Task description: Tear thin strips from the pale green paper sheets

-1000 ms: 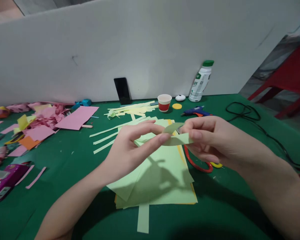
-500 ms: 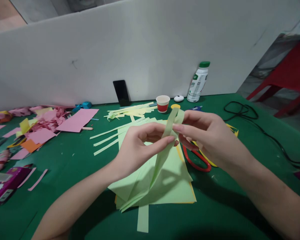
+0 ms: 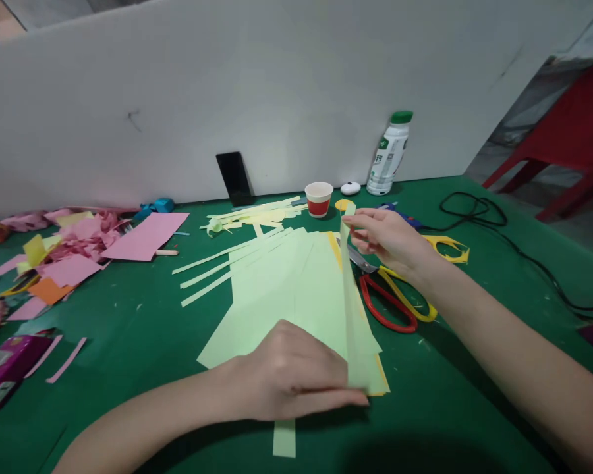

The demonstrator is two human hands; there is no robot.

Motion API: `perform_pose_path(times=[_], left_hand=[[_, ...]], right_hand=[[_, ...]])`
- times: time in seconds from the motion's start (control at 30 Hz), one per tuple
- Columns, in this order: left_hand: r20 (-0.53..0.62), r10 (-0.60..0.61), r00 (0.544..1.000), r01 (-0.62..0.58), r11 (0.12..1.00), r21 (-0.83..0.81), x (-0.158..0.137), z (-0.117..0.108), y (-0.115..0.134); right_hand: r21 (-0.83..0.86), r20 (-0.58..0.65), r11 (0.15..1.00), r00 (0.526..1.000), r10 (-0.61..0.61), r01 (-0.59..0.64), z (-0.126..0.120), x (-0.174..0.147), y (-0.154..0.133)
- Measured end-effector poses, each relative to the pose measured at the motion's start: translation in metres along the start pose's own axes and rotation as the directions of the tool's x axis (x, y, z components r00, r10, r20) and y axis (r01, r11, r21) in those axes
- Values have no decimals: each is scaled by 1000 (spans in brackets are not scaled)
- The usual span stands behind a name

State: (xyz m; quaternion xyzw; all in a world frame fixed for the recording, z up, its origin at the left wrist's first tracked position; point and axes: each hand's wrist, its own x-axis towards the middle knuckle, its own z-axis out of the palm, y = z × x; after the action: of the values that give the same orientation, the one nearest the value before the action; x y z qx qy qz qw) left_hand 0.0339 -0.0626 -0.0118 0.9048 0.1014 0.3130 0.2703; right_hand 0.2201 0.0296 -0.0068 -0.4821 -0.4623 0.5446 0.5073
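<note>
A pale green paper strip (image 3: 348, 303) is stretched lengthwise between my two hands above a pile of pale green paper sheets (image 3: 277, 296). My right hand (image 3: 388, 238) pinches its far end between thumb and fingers. At the near end, my left hand (image 3: 296, 378) is closed on the strip, low over the front edge of the pile; its fingertips are partly hidden. Right of the sheets lie scissors (image 3: 388, 316) with one red and one yellow handle, their blades beside the strip. Another cut strip (image 3: 284, 438) pokes out below my left hand.
Behind the pile are cut strips (image 3: 257, 214), a paper cup (image 3: 319, 199), a phone (image 3: 234, 178) and a bottle (image 3: 388, 155). Pink paper scraps (image 3: 79, 240) and a purple device (image 3: 12, 368) lie left. A black cable (image 3: 528, 257) runs along the right.
My hands were together near the top of the pile with the strip bunched between them. My left hand has come down towards me, and the strip is now drawn out long.
</note>
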Motion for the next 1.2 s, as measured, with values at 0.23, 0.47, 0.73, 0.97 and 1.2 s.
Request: perform_pose_path(times=[0.23,0.47,0.73,0.97,1.2], left_hand=[[187,121,975,-100,988,-121,-8,11,-7],[133,-564,815,551,681,-482,3,-5,-45],[-48,-670,741,522,620,-586,4,-19,-51],[-210,-653,727,375,634,-676,0,-17,-42],[-378,-570,729,335,780,-529,0,-14,-29]], right_hand=[[6,-50,999,998,46,-46,-18,20,15],[-24,190,995,977,100,-97,4,7,18],[-63,398,996,913,87,-67,34,-30,6],[-20,476,985,868,-142,172,44,-47,5],[-100,352,918,877,-328,384,53,-60,6]])
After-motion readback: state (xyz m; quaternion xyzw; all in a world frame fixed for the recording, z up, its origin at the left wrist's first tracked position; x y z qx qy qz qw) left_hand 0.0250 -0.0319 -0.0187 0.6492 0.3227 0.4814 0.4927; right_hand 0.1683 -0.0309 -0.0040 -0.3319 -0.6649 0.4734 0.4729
